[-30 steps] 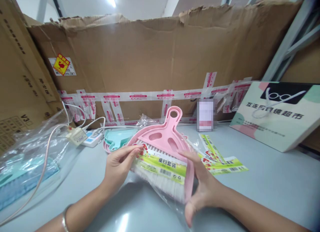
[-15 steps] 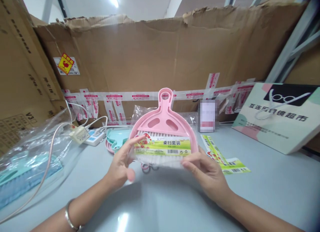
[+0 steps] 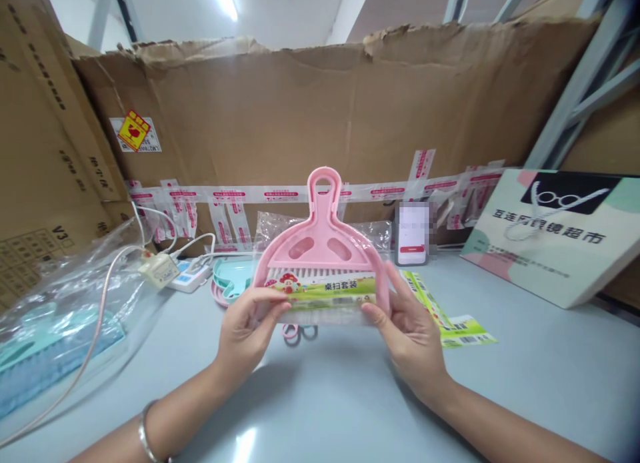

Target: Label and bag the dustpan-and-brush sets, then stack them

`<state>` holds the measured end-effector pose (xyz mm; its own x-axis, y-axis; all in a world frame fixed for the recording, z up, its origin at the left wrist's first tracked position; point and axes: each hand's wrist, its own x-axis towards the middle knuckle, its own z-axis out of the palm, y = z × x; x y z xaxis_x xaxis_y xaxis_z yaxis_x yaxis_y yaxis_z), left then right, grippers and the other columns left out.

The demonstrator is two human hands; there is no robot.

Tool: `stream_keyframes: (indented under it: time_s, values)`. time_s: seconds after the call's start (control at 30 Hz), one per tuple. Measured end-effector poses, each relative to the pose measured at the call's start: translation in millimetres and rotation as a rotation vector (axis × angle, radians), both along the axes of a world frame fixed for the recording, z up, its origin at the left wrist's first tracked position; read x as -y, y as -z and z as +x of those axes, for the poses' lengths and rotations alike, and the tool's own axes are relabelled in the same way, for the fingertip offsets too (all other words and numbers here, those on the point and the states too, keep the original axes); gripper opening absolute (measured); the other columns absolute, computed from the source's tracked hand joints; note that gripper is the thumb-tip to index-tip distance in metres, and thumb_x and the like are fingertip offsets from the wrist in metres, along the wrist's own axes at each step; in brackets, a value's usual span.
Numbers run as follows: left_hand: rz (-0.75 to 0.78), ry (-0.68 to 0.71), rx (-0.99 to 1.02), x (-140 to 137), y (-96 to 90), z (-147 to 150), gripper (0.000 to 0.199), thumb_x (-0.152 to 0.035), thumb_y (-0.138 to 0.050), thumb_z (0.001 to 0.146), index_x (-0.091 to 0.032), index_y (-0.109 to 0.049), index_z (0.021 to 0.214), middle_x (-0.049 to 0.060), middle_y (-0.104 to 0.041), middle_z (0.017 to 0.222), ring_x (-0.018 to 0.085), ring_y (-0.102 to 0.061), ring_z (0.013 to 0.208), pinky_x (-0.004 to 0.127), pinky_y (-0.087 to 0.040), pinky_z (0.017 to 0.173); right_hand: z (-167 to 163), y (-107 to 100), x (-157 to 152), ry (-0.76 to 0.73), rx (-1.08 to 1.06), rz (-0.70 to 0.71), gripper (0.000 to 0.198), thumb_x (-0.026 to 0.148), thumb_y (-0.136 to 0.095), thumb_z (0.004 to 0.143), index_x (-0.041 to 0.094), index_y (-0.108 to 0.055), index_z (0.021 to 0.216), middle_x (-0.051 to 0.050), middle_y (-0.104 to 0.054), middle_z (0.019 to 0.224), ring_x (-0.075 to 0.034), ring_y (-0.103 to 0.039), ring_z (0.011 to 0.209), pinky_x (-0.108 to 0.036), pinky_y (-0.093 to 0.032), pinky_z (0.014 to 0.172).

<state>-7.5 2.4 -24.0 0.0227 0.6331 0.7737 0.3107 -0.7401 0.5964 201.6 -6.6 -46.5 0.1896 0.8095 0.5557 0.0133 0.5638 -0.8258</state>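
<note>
A pink dustpan and brush set [image 3: 323, 240] stands upright in front of me, handle up, with white bristles across its middle. Clear plastic wrapping shows around it, and a green and yellow printed label [image 3: 345, 290] lies across its lower part. My left hand [image 3: 250, 336] pinches the lower left, thumb and fingers at the label's left end. At the lower right, my right hand [image 3: 413, 336] grips the set, thumb in front and fingers behind the rim. Behind the set, a teal dustpan [image 3: 233, 280] is partly hidden on the table.
Spare labels [image 3: 467, 331] lie at right, near a propped phone [image 3: 413, 233] and a paper gift bag [image 3: 545, 236]. On the left are a bagged teal brush set [image 3: 60, 350], a power strip [image 3: 190, 276] and cables. Scissors [image 3: 290, 332] lie partly hidden. A large cardboard box [image 3: 300, 116] closes off the back.
My left thumb has come up and closed onto the label's left end. The label's lower part now looks folded under, and the set has shifted slightly left.
</note>
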Motion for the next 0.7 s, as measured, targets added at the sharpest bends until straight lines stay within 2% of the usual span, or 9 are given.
stream_keyframes:
  time_s: [0.13, 0.2, 0.27, 0.33, 0.43, 0.5, 0.6, 0.63, 0.7]
  values:
    - [-0.098, -0.017, 0.093, 2, -2.0, 5, 0.039, -0.015, -0.06, 0.077, -0.029, -0.054, 0.112, 0.0, -0.061, 0.114, 0.014, -0.059, 0.102, 0.023, -0.051, 0.086, -6, -6, 3, -0.132, -0.032, -0.078, 0.08, 0.03, -0.053, 0.082, 0.037, 0.002, 0.14, -0.003, -0.066, 0.107, -0.017, -0.062, 0.093, -0.041, -0.051, 0.085]
    - [-0.18, -0.029, 0.139, 4, -1.8, 9, 0.042, -0.019, -0.059, 0.078, -0.031, -0.051, 0.117, 0.001, -0.054, 0.125, 0.017, -0.053, 0.113, 0.027, -0.048, 0.092, -10, -10, 3, -0.14, -0.038, -0.156, 0.094, 0.032, -0.06, 0.076, 0.034, 0.008, 0.141, -0.007, -0.06, 0.116, -0.019, -0.061, 0.096, -0.04, -0.052, 0.082]
    - [-0.254, -0.021, 0.158, 6, -1.2, 13, 0.044, -0.022, -0.059, 0.078, -0.031, -0.049, 0.12, 0.001, -0.049, 0.131, 0.02, -0.047, 0.12, 0.029, -0.047, 0.095, -14, -12, 2, -0.116, -0.034, -0.259, 0.107, 0.033, -0.072, 0.064, 0.033, 0.003, 0.141, -0.01, -0.048, 0.131, -0.022, -0.063, 0.091, -0.036, -0.056, 0.07]
    - [-0.329, 0.003, 0.183, 8, -1.1, 16, 0.054, -0.024, -0.06, 0.077, -0.033, -0.041, 0.127, 0.002, -0.043, 0.136, 0.023, -0.047, 0.12, 0.03, -0.051, 0.089, -16, -14, 0, -0.102, -0.033, -0.364, 0.11, 0.034, -0.076, 0.058, 0.035, -0.004, 0.14, -0.012, -0.038, 0.138, -0.019, -0.065, 0.069, -0.032, -0.056, 0.053]
    - [-0.472, 0.036, 0.239, 9, -2.7, 17, 0.075, -0.028, -0.063, 0.075, -0.038, -0.021, 0.136, 0.004, -0.044, 0.136, 0.025, -0.057, 0.107, 0.03, -0.059, 0.069, -15, -14, -1, -0.148, -0.074, -0.425, 0.094, 0.038, -0.07, 0.065, 0.035, -0.011, 0.139, -0.012, -0.045, 0.131, -0.011, -0.059, 0.045, -0.03, -0.052, 0.041]
    - [-0.504, 0.035, 0.272, 8, -3.9, 15, 0.078, -0.029, -0.062, 0.076, -0.038, -0.015, 0.138, 0.005, -0.052, 0.128, 0.023, -0.062, 0.098, 0.03, -0.06, 0.067, -12, -13, -2, -0.194, -0.108, -0.387, 0.083, 0.04, -0.064, 0.072, 0.032, -0.014, 0.138, -0.011, -0.054, 0.12, -0.011, -0.059, 0.046, -0.029, -0.052, 0.042]
    - [-0.473, 0.079, 0.299, 6, -3.4, 13, 0.075, -0.028, -0.058, 0.079, -0.036, -0.012, 0.139, 0.004, -0.061, 0.114, 0.018, -0.064, 0.093, 0.031, -0.057, 0.078, -10, -12, -2, -0.243, -0.108, -0.326, 0.065, 0.041, -0.056, 0.078, 0.028, -0.025, 0.134, -0.009, -0.059, 0.11, -0.012, -0.059, 0.051, -0.027, -0.051, 0.042]
    - [-0.474, 0.118, 0.295, 6, -2.4, 12, 0.075, -0.028, -0.056, 0.081, -0.037, -0.01, 0.139, 0.004, -0.062, 0.113, 0.017, -0.064, 0.088, 0.031, -0.056, 0.078, -10, -11, -3, -0.244, -0.097, -0.314, 0.059, 0.042, -0.055, 0.079, 0.027, -0.03, 0.131, -0.008, -0.059, 0.108, -0.012, -0.058, 0.052, -0.026, -0.05, 0.041]
    - [-0.503, 0.211, 0.267, 6, -0.2, 13, 0.075, -0.028, -0.054, 0.082, -0.038, -0.005, 0.139, 0.005, -0.061, 0.112, 0.014, -0.065, 0.073, 0.03, -0.058, 0.067, -10, -12, -4, -0.232, -0.078, -0.307, 0.051, 0.043, -0.055, 0.079, 0.024, -0.039, 0.123, -0.007, -0.061, 0.102, -0.011, -0.058, 0.051, -0.024, -0.047, 0.039]
